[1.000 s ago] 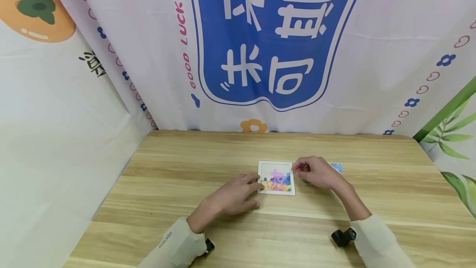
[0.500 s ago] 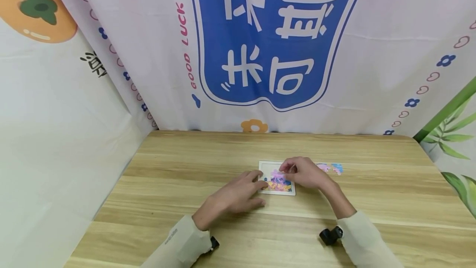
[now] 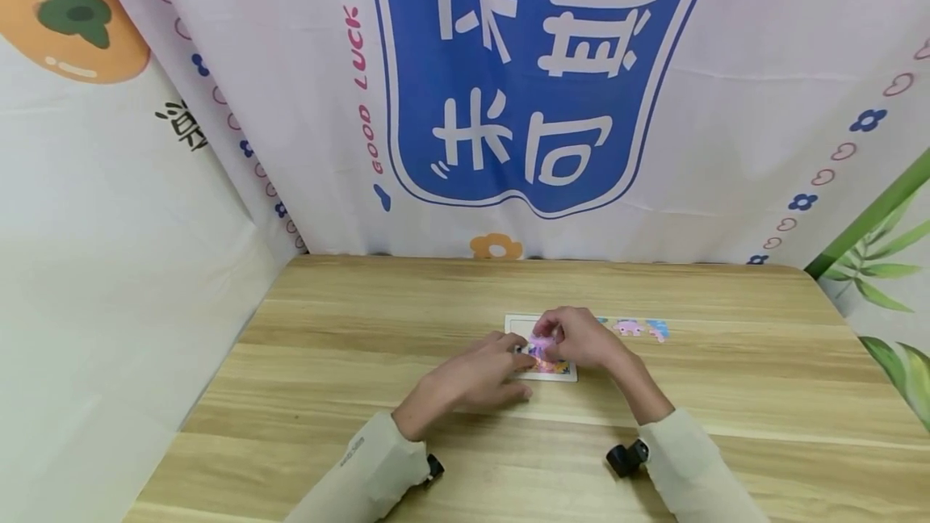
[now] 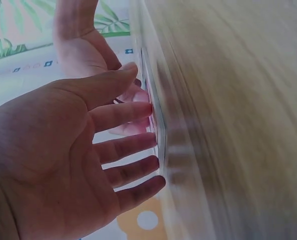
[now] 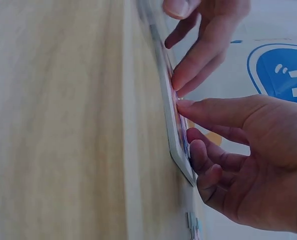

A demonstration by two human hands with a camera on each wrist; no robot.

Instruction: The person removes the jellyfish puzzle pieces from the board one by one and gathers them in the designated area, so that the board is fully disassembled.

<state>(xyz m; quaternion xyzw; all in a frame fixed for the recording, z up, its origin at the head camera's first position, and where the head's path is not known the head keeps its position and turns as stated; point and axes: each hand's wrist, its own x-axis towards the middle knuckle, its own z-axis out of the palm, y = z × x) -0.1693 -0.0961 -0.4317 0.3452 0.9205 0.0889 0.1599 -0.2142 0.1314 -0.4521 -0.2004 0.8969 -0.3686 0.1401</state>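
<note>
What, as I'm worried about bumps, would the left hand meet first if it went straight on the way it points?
In the head view, the left hand would probably meet the right hand first, just ahead over the puzzle frame, though depth is unclear and it might brush the frame sooner.

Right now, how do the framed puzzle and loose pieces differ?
The framed puzzle is white-edged; the loose pieces are unframed. The left hand and right hand partly cover the framed puzzle; the loose pieces lie to its right. Both lie on the table and show pink.
</note>
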